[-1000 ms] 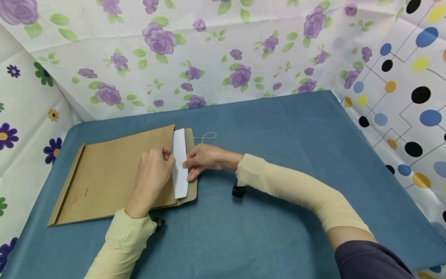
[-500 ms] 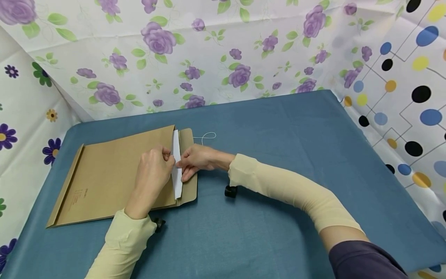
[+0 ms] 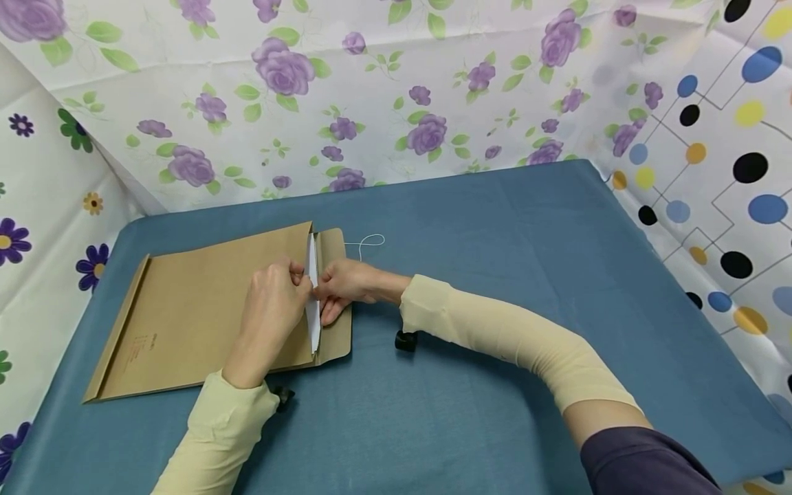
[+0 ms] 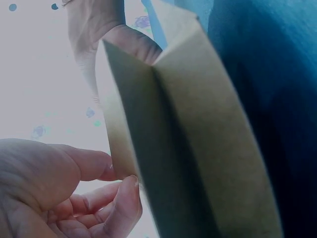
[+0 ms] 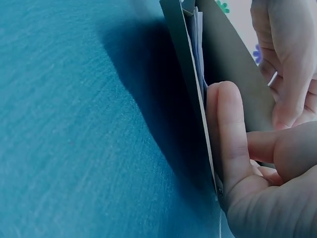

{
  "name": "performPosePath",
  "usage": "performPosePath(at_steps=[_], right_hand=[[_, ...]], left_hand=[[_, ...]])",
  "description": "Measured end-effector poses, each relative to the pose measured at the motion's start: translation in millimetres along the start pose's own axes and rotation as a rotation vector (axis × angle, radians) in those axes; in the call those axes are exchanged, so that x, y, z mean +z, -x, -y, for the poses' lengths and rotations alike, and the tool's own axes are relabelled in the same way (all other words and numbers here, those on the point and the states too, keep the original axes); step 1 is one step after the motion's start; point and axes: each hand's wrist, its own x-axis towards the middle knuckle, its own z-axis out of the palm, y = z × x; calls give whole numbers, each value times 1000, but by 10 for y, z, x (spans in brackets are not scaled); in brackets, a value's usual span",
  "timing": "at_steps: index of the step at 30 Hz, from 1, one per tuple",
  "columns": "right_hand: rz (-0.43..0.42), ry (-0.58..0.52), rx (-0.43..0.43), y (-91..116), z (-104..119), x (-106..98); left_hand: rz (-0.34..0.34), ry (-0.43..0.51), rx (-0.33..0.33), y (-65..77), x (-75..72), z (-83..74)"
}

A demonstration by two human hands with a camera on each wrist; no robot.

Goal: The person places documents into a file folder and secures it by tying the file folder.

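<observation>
A large brown kraft paper file envelope (image 3: 204, 302) lies on the left part of the table, its mouth facing right. White papers (image 3: 312, 330) sit mostly inside, only a narrow strip showing at the mouth. My left hand (image 3: 269, 309) pinches the envelope's upper edge between thumb and fingers, lifting it; the left wrist view shows the mouth gaping. My right hand (image 3: 349, 282) is at the mouth, thumb and fingers at the papers' outer edge over the open flap (image 3: 337, 340). In the right wrist view the papers (image 5: 199, 44) stand beside its straight fingers (image 5: 230, 124); its thumb tip is hidden.
A thin white string (image 3: 371, 240) trails from the flap onto the blue tablecloth (image 3: 495, 275). The envelope's far left end has a folded strip (image 3: 117, 330). Patterned curtains (image 3: 427, 103) border the table at the back and sides.
My right hand has moved left with the papers, which have slid deeper into the envelope, so a much narrower white strip shows. My left hand keeps its pinch on the upper edge.
</observation>
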Motion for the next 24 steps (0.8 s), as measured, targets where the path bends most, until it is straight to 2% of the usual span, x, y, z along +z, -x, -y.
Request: performPosePath(at_steps=[6,11,14,19,22,24], right_hand=[[-12,31,-7,25,1,21],[-75,146,-62,69,4,-44],[-184,264,-139,102,13,-139],[-444,384,-242,182,32,-347],[-492,345,-242,214,26,-440],[-485,306,-229,214,14,-479]], left_hand=[[10,6,-9,-3,2,-5],[12,4,-10,-6,4,-7],[3,-2,-5,-11,5,-2],[-12,1,6,-20,4,7],[-14,3,3,-22,0,6],[-10,4,-3,-21,-2,5]])
